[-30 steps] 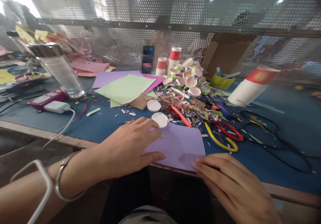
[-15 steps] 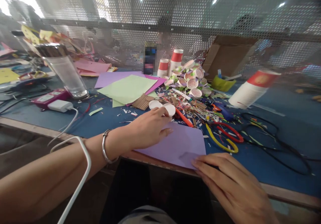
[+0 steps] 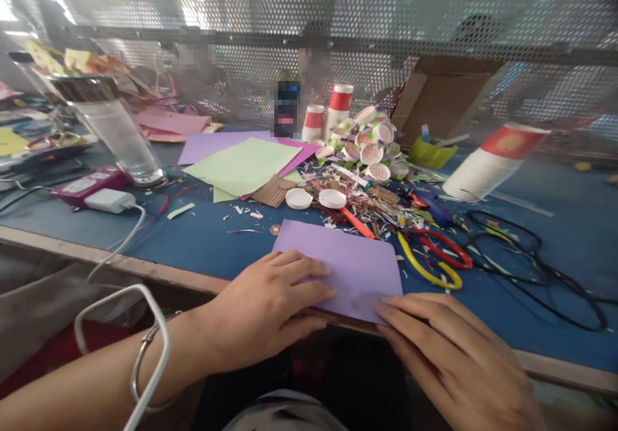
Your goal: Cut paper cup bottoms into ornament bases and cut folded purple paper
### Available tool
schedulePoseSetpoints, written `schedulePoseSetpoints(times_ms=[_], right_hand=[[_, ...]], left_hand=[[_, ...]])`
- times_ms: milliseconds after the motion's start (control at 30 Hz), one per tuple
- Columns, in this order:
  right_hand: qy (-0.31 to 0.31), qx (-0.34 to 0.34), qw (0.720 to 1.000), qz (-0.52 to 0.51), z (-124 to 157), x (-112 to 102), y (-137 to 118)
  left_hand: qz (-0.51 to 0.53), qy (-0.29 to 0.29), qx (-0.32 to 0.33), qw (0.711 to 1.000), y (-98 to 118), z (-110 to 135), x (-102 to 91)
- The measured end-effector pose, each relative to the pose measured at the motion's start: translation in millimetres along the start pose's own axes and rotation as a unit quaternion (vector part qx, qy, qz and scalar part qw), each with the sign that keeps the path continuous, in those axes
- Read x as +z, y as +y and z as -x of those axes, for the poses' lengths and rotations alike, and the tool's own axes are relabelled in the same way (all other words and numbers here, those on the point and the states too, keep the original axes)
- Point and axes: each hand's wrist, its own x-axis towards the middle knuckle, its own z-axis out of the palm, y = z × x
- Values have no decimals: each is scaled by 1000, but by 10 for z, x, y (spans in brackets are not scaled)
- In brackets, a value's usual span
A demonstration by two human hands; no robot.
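Note:
A purple sheet of paper [image 3: 347, 267] lies at the front edge of the table. My left hand [image 3: 270, 305] rests over its left front part, fingers stretched out flat on top; the thumb is apart from them, at the table edge. At the right front corner, my right hand [image 3: 449, 354] pinches the sheet between fingers and thumb. Just behind the paper sit two shallow white paper discs with raised rims, a left disc [image 3: 299, 199] and a right disc [image 3: 333, 199].
Scissors with a yellow and red handle [image 3: 444, 260] lie right of the paper. Behind are paper scraps, a pile of cut cup bottoms [image 3: 371, 154] and light green paper [image 3: 246, 167]. A tilted cup stack [image 3: 497, 161], glass bottle [image 3: 120, 135] and white cable [image 3: 159, 328] flank the space.
My left hand has let go of the right white disc and come back toward me onto the purple paper. The right hand keeps its pinch on the corner.

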Motion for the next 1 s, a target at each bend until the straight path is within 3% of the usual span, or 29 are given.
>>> schedulePoseSetpoints(times_ms=[267,433,600,733,1000], right_hand=[[4,4,1000,9,-12,17,-38],[-2,0,1000,-7,11,-7,-38],[1,2,1000,-28,21,13,-40],[9,0,999,-41,40,54,-20],[-11,-20,999,-41,6,56,-13]], left_hand=[[-95,78,-30,992,201,-116,167],[-141,95,-44,984,265,-67,233],[-145,87,-59,984,316,-10,164],[-80,61,-88,991,381,-83,64],[26,-16,-32,999,293,-404,35]])
